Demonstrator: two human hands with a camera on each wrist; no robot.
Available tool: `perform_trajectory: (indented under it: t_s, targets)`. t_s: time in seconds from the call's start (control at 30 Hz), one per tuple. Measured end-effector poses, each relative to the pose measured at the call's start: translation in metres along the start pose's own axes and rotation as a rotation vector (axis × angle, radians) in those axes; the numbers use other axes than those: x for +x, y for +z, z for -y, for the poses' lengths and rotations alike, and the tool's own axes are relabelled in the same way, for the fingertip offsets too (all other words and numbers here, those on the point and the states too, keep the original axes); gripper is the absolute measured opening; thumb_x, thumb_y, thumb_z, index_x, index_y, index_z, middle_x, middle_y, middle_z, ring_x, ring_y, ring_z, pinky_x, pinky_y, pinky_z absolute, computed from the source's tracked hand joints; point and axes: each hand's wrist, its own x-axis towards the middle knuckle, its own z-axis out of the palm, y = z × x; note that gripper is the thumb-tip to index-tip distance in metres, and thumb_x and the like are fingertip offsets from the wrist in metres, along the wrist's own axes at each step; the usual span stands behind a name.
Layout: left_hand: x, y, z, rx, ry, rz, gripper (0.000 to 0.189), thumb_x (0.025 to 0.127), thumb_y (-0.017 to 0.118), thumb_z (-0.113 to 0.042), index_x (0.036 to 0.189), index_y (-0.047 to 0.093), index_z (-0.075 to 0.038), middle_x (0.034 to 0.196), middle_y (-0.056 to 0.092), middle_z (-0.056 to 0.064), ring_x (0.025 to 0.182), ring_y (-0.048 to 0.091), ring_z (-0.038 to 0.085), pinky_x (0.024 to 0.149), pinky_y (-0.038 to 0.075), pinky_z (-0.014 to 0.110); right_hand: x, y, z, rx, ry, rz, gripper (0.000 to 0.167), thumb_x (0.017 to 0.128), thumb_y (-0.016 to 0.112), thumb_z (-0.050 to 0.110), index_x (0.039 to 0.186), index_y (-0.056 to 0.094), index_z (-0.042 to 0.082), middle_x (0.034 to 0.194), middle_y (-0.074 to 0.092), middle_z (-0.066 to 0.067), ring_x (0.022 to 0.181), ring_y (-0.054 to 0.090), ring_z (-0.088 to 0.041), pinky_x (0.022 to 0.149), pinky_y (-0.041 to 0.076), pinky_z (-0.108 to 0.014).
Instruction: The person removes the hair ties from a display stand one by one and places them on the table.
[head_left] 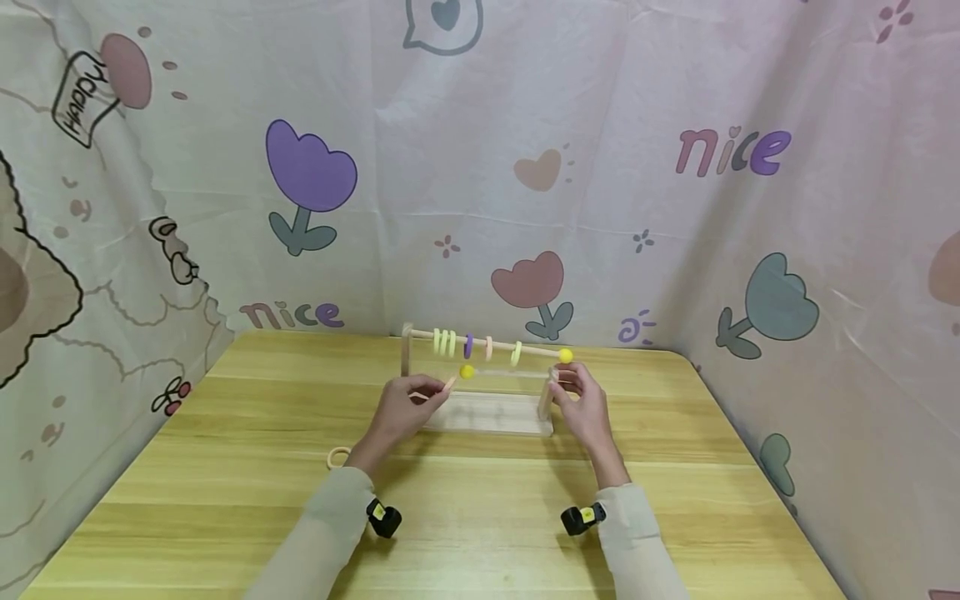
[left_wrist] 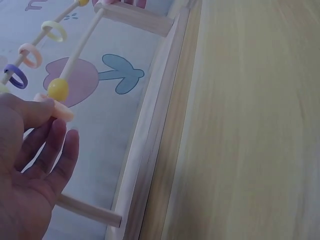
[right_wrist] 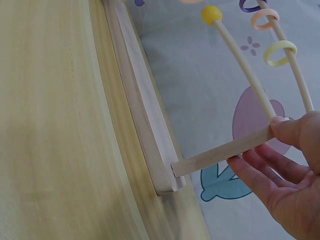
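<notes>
Wooden ring-rod toy frame (head_left: 487, 414) stands on the table (head_left: 225, 467) near the far edge; its upper rod (head_left: 495, 343) carries yellow, purple and peach rings, its lower rod (head_left: 510, 372) ends in a yellow ball (head_left: 467, 371). Left hand (head_left: 401, 410), fingers pinching a peach ring (left_wrist: 59, 109) just beside that ball. Right hand (head_left: 585, 404), fingers holding the frame's right post (right_wrist: 225, 150); one loose ring (head_left: 338, 456) lies on the table by the left wrist.

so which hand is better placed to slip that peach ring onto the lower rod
Probably the left. The left hand already pinches the peach ring right beside the lower rod and its yellow ball end. The right hand is occupied gripping the upright post at the rod's far end.
</notes>
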Motion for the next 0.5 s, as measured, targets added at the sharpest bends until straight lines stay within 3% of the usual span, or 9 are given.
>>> perform_trajectory:
  t_s: [0.23, 0.33, 0.5]
  targets:
    - [-0.004, -0.007, 0.001, 0.027, -0.037, 0.064, 0.009, 0.090, 0.079, -0.009, 0.098, 0.080, -0.005, 0.095, 0.079, 0.011, 0.081, 0.070, 0.014, 0.071, 0.061, 0.020, 0.009, 0.005, -0.024, 0.011, 0.015, -0.012, 0.034, 0.099, 0.065, 0.000, 0.132, 0.057, -0.005, 0.130, 0.064, -0.031, 0.118, 0.065, -0.044, 0.091, 0.064, -0.045]
    - [-0.006, -0.010, 0.000, 0.048, -0.058, 0.086, 0.009, 0.090, 0.080, -0.010, 0.098, 0.081, -0.007, 0.096, 0.078, 0.009, 0.084, 0.069, 0.014, 0.073, 0.061, 0.019, 0.014, 0.006, -0.038, 0.009, 0.014, -0.024, 0.033, 0.099, 0.066, 0.002, 0.131, 0.059, -0.001, 0.130, 0.065, -0.028, 0.118, 0.066, -0.042, 0.090, 0.065, -0.042]
    - [-0.009, -0.015, -0.001, 0.076, -0.056, 0.129, 0.009, 0.091, 0.079, -0.011, 0.099, 0.081, -0.007, 0.097, 0.078, 0.008, 0.086, 0.069, 0.013, 0.074, 0.060, 0.018, 0.015, 0.007, -0.043, 0.009, -0.002, -0.039, 0.031, 0.099, 0.068, 0.004, 0.129, 0.061, 0.004, 0.127, 0.068, -0.024, 0.115, 0.068, -0.037, 0.086, 0.066, -0.033]
